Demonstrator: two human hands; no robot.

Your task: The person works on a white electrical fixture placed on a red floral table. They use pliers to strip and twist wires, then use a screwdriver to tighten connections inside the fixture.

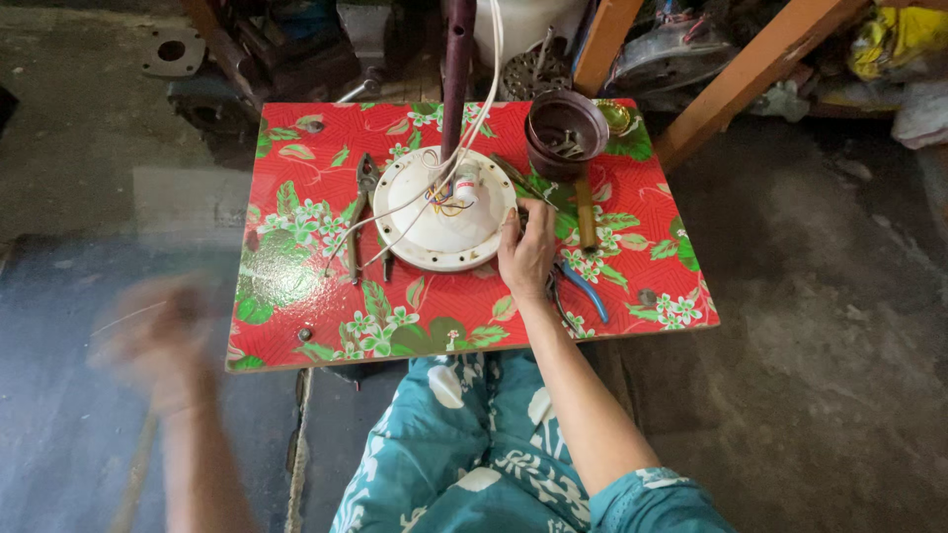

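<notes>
Right hand (526, 249) rests, fingers curled, on the rim of the white round base (444, 209) at mid-desk (296, 296); left hand (158, 341) off to the side, blurred — grip unreadable.

Left hand (158, 341) motion-blurred
</notes>
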